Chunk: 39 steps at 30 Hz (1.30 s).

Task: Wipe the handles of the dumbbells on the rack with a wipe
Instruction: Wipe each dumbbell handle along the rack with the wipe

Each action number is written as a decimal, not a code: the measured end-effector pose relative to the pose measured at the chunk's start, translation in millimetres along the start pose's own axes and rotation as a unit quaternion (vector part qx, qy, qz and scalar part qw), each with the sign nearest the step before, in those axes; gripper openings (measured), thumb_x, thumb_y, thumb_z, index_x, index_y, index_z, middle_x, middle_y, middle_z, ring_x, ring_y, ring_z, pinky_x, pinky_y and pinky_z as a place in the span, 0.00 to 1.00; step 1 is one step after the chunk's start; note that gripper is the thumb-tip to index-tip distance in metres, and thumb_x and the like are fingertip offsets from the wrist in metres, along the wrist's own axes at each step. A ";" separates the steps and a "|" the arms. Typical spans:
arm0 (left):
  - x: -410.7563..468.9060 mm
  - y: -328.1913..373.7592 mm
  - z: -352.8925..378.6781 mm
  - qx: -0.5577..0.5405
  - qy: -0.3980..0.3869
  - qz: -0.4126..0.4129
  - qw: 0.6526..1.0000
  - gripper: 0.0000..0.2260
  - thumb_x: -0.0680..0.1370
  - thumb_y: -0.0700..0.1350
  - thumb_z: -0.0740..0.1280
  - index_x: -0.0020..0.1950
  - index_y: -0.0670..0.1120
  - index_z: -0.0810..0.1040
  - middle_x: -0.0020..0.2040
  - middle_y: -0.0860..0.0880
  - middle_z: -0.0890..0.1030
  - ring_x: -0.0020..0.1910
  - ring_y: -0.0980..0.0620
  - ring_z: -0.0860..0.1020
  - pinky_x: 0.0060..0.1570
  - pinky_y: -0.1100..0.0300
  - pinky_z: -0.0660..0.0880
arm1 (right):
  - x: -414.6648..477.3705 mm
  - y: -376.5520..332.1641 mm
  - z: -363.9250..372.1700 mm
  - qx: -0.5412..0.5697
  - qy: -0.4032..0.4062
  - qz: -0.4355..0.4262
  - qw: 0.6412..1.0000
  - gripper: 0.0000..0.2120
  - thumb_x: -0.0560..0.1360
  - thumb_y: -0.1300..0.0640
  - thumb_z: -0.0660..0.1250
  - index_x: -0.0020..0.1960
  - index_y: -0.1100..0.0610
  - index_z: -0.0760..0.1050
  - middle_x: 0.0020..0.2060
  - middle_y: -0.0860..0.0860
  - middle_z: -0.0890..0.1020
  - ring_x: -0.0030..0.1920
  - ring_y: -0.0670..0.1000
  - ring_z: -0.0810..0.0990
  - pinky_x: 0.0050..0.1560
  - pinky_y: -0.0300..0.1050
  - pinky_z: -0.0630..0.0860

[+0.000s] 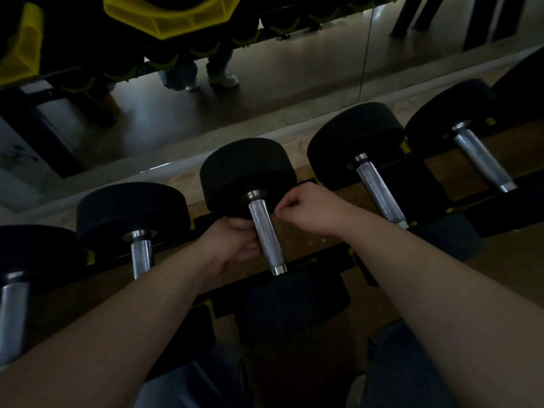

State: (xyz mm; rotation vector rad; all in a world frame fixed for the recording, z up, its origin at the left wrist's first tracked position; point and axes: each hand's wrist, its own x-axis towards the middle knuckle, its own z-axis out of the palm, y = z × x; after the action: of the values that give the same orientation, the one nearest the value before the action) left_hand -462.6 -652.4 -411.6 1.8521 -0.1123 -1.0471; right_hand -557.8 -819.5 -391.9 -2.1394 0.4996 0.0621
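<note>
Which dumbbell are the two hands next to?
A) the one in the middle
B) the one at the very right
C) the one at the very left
A: the left hand and the right hand are on either side of the middle dumbbell's handle.

Five dumbbells (13,313) (142,254) (266,240) (379,192) (482,160) line up from lower left to upper right. A dark shape (519,83) at the right edge may be a sixth. Two hands (left hand (235,242), right hand (309,210), both mid-frame). Two shoes (225,78) reflected, upper centre.
</note>
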 end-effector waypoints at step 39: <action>-7.9 7.7 -11.6 -0.029 0.023 0.059 0.998 0.13 0.77 0.47 0.73 0.59 0.44 0.81 0.47 0.45 0.86 0.43 0.53 0.85 0.39 0.62 0.81 | 16.3 1.5 20.5 0.104 0.067 0.064 0.990 0.02 0.76 0.52 0.72 0.46 0.50 0.82 0.41 0.47 0.83 0.41 0.46 0.79 0.38 0.39 0.72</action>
State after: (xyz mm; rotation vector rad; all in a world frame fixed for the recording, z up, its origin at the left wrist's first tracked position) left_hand -456.8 -644.6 -399.0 1.7938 -0.1597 -0.9172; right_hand -540.5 -809.2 -408.8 -1.9129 0.6922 -0.0595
